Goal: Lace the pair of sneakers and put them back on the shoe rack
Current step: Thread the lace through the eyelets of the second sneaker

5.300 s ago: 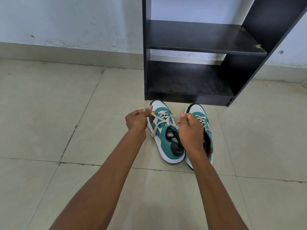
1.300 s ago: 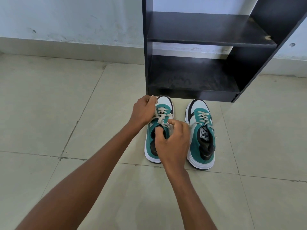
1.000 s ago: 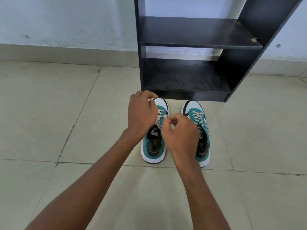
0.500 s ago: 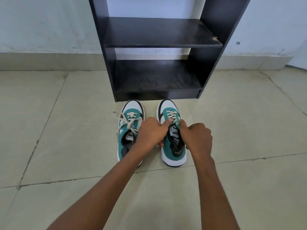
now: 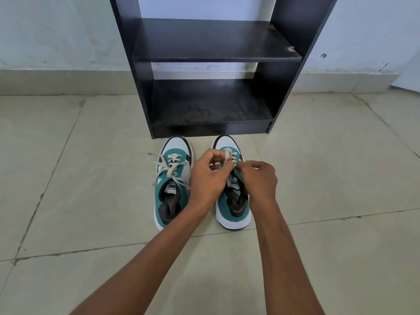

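Observation:
Two teal-and-white sneakers stand side by side on the floor, toes toward the black shoe rack. The left sneaker has its cream lace tied, with loose ends spread across its top. Over the right sneaker both hands work the cream lace. My left hand pinches a lace end near the upper eyelets. My right hand grips the lace on the other side, fingers curled. The hands hide most of that shoe's lacing.
The rack's two dark shelves hold nothing; its lower shelf sits just beyond the shoe toes. A pale wall with a skirting strip runs behind. Beige floor tiles with dark grout lines surround the shoes.
Both hands left the left sneaker, its lace now tied, and moved onto the right sneaker's lace. My view shifted right, so the rack sits more central.

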